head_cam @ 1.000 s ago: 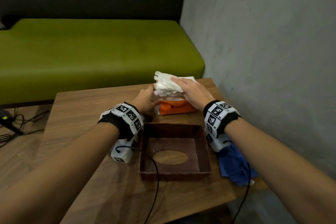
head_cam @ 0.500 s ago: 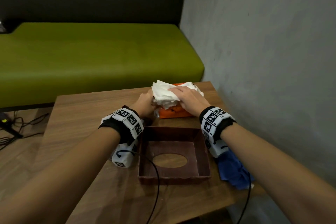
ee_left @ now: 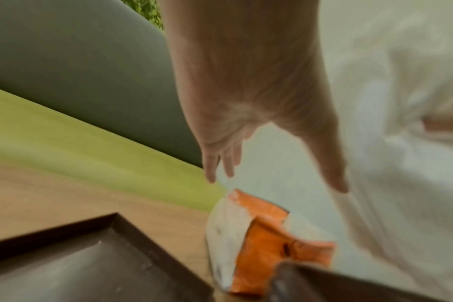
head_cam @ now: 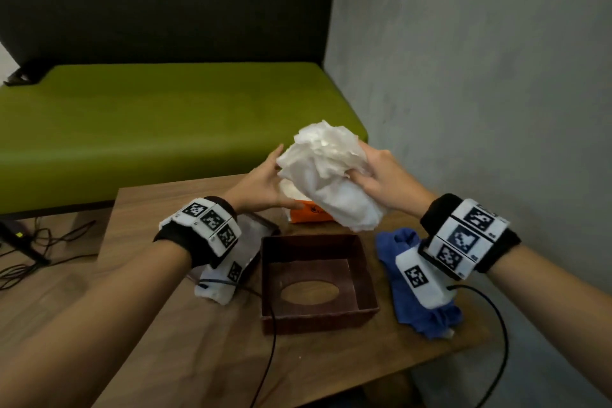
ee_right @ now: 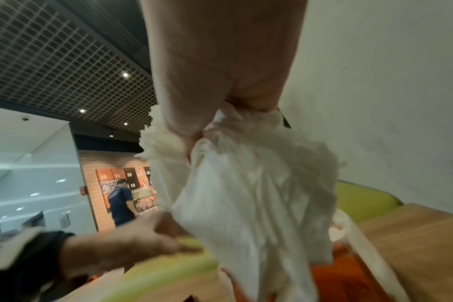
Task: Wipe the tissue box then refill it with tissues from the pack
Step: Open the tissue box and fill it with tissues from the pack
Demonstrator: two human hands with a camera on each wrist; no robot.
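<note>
Both forearms extend forward, each wrist fitted with a marker band. Right hand (head_cam: 385,180): raised, fingers curled, gripping the tissue wad (head_cam: 331,175). Left hand (head_cam: 265,184): palm turned inward, fingers straight, thumb extended, set against the wad's left side.

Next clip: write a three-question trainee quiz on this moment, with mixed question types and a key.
1. True or false: the brown tissue box already holds tissues.
2. Which hand grips the tissue wad? A) left hand B) right hand C) neither
3. Fill in: the blue cloth lies on the table on the box's ____ side.

Key:
1. False; its inside is bare, with only the oval opening in the panel lying on the table.
2. B; the right hand clutches it above the orange pack, while the left hand has straight fingers beside it.
3. Right.
</note>
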